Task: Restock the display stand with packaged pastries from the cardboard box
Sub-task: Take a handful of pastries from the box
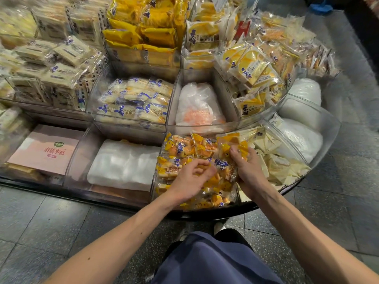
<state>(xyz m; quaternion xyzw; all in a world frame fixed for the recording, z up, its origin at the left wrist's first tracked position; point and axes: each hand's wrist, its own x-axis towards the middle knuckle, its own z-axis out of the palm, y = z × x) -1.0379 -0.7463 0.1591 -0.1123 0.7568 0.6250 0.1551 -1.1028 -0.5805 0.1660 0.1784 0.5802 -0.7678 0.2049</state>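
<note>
Both bare forearms rise from the bottom edge and converge on the centre of the frame, over the front compartment (154, 181) of the clear-walled display stand (332, 124). That bin is heaped with packaged pastries (180, 148): small golden buns in clear wrappers printed yellow and blue.

The left hand (192, 177) comes in from the lower left, wrist bent and back of the hand toward the camera. Its fingers are curled in toward the thumb, pinching a yellow-printed packet at the top of the heap.

The right hand (248, 171) comes in from the lower right, just beside the left. Its thumb and bent fingers close on a packet (225, 143) lifted at the bin's right side, with the wrapper bunched between them.

Left of this bin lies a stack of folded white plastic (123, 160), and further left a pink printed box (43, 150). Cream triangular packets (276, 160) fill the bin on the right. On the tier above, at centre, sit blue-and-white packets (133, 99) and a translucent bag (196, 107) with orange contents. A grey tiled floor (41, 222) spreads across the bottom of the frame.
</note>
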